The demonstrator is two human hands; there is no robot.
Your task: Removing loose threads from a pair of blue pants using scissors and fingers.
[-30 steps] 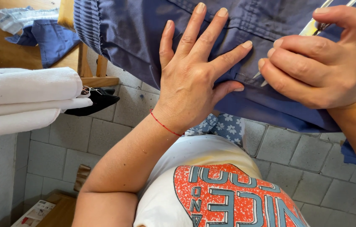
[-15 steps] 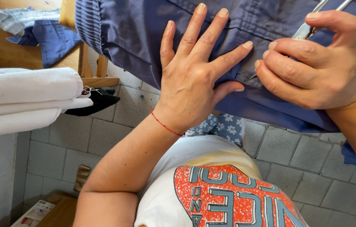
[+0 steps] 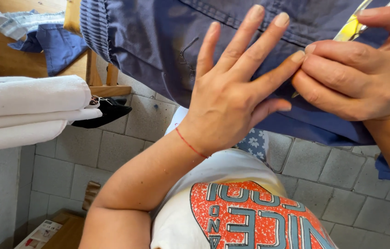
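A dark blue garment with a gathered waistband and stitched seams lies spread in front of me. My left hand presses flat on it with fingers apart, a thin red thread around the wrist. My right hand is closed around a pair of scissors with metal blades and a yellow part; the blades point down toward the cloth just beside my left little finger. The scissor tips are hidden behind my fingers.
Folded white cloths are stacked at the left. A wooden frame stands behind them, with blue and striped fabric on a wooden surface. A black shoe lies on the grey tiled floor.
My left hand has shifted right along the garment until its little finger meets my right hand. The right hand with the scissors has tilted slightly and stayed in place.
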